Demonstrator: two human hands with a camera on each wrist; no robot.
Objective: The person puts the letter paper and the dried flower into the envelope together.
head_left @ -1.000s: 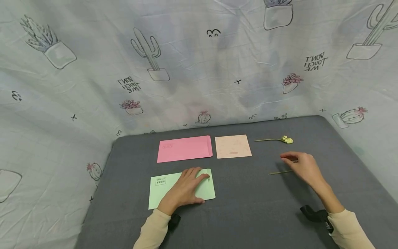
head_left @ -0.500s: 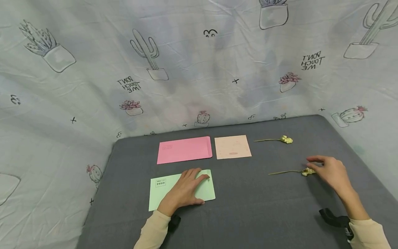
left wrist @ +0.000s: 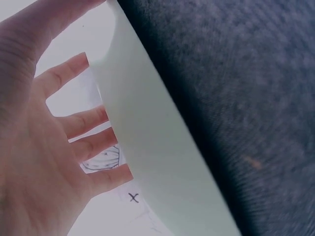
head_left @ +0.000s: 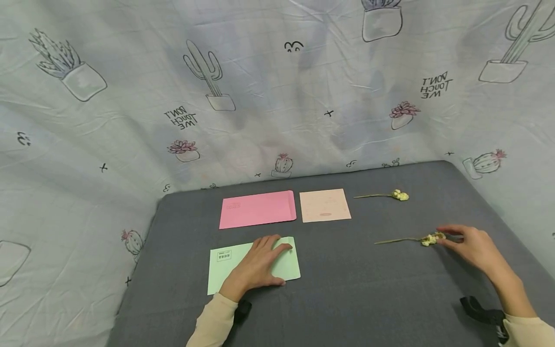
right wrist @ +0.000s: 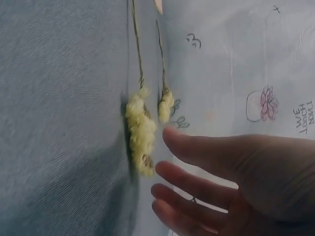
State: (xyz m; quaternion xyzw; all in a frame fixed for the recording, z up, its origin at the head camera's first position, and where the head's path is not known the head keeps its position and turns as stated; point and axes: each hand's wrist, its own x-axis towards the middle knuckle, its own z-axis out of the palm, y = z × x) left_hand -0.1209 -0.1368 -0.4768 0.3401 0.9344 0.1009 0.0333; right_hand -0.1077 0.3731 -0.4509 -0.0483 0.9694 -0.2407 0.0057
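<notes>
My left hand (head_left: 256, 265) rests on a light green envelope (head_left: 218, 277) lying flat, its fingers spread over the right half. In the left wrist view, the fingertips meet the edge of that envelope (left wrist: 147, 132). My right hand (head_left: 481, 250) is at the blossom end of a dried yellow flower (head_left: 431, 239), whose thin stem points left on the cloth. The right wrist view shows thumb and fingers apart, close to the blossoms (right wrist: 141, 130) and not pinching them. Farther back lies a second, smaller yellow flower (head_left: 400, 195), also with its stem to the left.
A pink envelope (head_left: 257, 209) lies behind the green one. Beside it is a peach square card (head_left: 325, 205). Everything lies on a dark grey cloth-covered table (head_left: 338, 289). A white curtain (head_left: 260, 96) with cactus drawings hangs along the back and sides.
My right hand has moved right, from over the front flower's stem to beyond its blossoms, then lowered beside them. The blossoms have come into sight. My left hand has stayed on the green envelope.
</notes>
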